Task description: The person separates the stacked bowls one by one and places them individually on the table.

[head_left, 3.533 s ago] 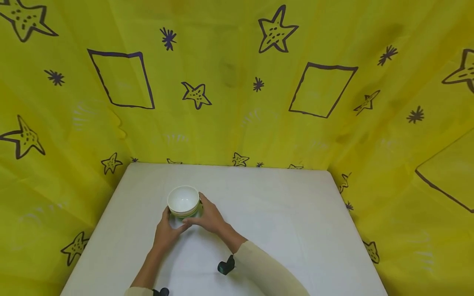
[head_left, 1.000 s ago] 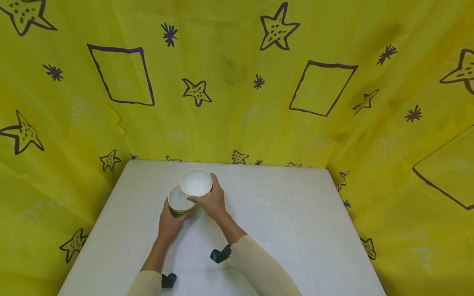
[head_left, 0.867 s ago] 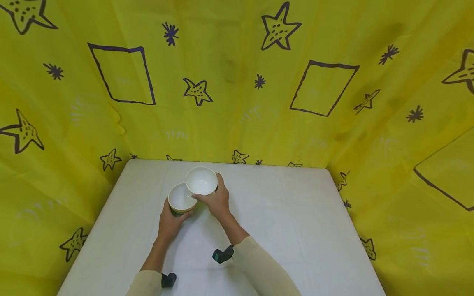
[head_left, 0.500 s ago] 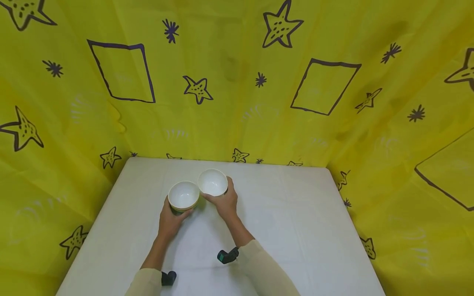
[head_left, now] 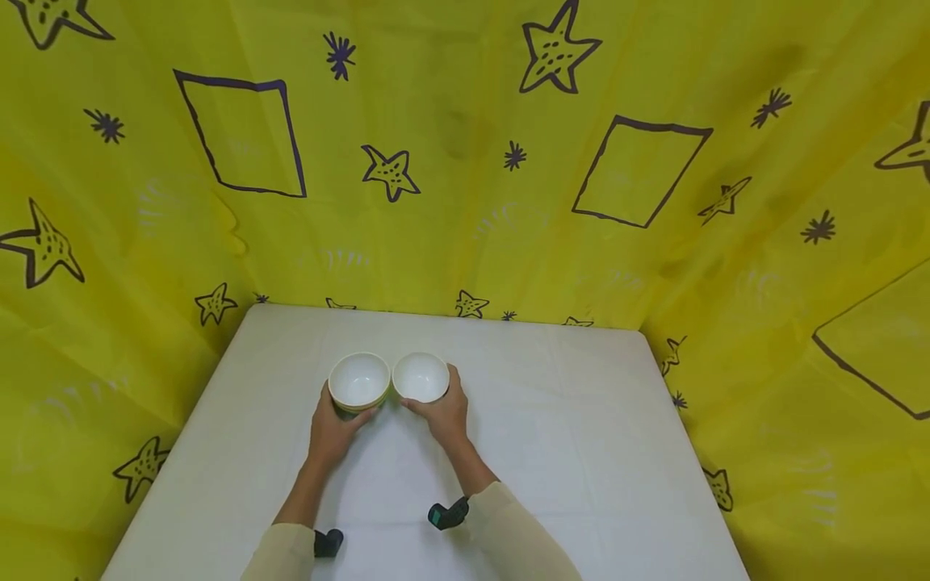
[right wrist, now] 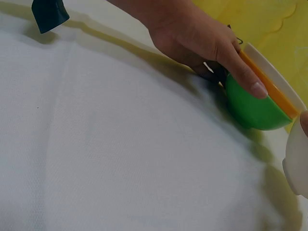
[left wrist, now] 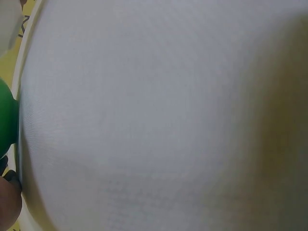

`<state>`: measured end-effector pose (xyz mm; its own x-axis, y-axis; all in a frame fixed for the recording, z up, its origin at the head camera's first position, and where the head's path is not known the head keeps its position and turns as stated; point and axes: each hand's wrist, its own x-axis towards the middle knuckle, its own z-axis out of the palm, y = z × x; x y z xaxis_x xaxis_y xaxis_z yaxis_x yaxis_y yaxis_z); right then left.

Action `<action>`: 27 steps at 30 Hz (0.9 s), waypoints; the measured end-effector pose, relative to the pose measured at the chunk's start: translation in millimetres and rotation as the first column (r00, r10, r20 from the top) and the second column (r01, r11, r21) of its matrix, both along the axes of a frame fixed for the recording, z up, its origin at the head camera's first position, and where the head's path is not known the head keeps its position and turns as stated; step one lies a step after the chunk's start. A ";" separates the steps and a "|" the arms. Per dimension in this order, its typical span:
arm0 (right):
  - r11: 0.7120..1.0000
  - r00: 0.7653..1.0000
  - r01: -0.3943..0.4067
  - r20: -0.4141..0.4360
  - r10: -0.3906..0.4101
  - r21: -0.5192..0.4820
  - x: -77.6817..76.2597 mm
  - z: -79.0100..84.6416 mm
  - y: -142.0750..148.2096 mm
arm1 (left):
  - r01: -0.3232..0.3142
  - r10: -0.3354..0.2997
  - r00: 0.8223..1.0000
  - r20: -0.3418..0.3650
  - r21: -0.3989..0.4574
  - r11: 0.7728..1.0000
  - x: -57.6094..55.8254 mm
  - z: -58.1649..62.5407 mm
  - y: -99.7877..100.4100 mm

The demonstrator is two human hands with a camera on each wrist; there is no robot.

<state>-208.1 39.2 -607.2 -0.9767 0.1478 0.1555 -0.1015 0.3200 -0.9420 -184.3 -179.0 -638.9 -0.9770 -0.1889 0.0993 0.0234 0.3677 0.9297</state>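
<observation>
My left hand (head_left: 332, 428) grips a nested stack of bowls (head_left: 359, 381) by its near left side, thumb in front. Seen in the right wrist view, the stack has a green bowl (right wrist: 252, 113) at the bottom, with orange and white layers rising above it. Just to the right, my right hand (head_left: 446, 411) holds a white bowl (head_left: 421, 378), its thumb at the near rim and fingers round the right side. Both openings face up, rims side by side. Only slices of the green bowl (left wrist: 6, 118) and white bowl (left wrist: 9, 26) enter the left wrist view.
A white-covered table (head_left: 567, 452) spreads beneath the hands. Yellow curtains (head_left: 450, 226) with drawn stars and frames enclose its back and sides. Dark wrist devices (head_left: 447, 513) stick out from both sleeves.
The white bowl, earlier nested in the stack, has been lifted out by my right hand, carried right, and drawn slightly nearer beside it. My left hand keeps hold of the stack almost in place.
</observation>
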 end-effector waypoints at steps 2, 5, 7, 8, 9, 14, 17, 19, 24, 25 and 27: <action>1.000 1.000 0.002 0.004 -0.002 0.003 1.1 -4.2 -0.1 | 0.001 -0.001 1.000 0.007 -0.003 1.000 0.4 0.9 -0.8; 1.000 1.000 -0.002 0.015 0.002 0.008 3.0 -9.0 0.5 | 0.002 -0.002 1.000 0.015 -0.002 1.000 1.3 1.8 -1.4; 1.000 1.000 -0.006 0.016 0.005 0.013 4.2 -11.6 1.3 | -0.002 0.002 1.000 0.015 0.000 1.000 1.9 1.8 -1.3; 1.000 1.000 -0.008 0.018 0.008 0.017 4.7 -12.7 1.8 | -0.002 0.002 1.000 0.015 0.001 1.000 2.2 1.8 -1.3; 1.000 1.000 -0.013 0.022 0.012 0.021 4.8 -13.8 2.2 | -0.003 0.003 1.000 0.015 0.001 1.000 2.2 1.6 -1.4; 0.999 0.999 -0.026 0.023 0.025 0.034 5.5 -19.6 2.9 | -0.006 0.006 1.000 0.009 0.004 1.000 1.4 1.9 -0.8; 0.999 0.999 -0.035 0.008 0.035 0.032 6.4 -24.0 2.6 | -0.010 0.010 1.000 0.002 0.000 1.000 0.4 2.4 0.2; 0.999 0.999 -0.045 -0.003 0.045 0.028 7.3 -27.5 3.1 | -0.012 0.012 1.000 -0.003 -0.008 1.000 -0.3 1.8 0.7; 0.998 0.998 -0.066 -0.012 0.066 0.018 8.3 -33.1 4.8 | -0.018 0.017 1.000 -0.008 -0.015 1.000 -1.4 -0.6 0.6; 0.997 0.997 -0.070 -0.012 0.070 0.016 8.5 -33.3 5.2 | -0.019 0.019 1.000 -0.006 -0.012 1.000 -1.6 -0.9 0.5; 0.997 0.997 -0.081 -0.012 0.081 0.017 9.0 -33.9 6.0 | -0.022 0.022 1.000 -0.001 -0.010 1.000 -1.8 -1.5 0.1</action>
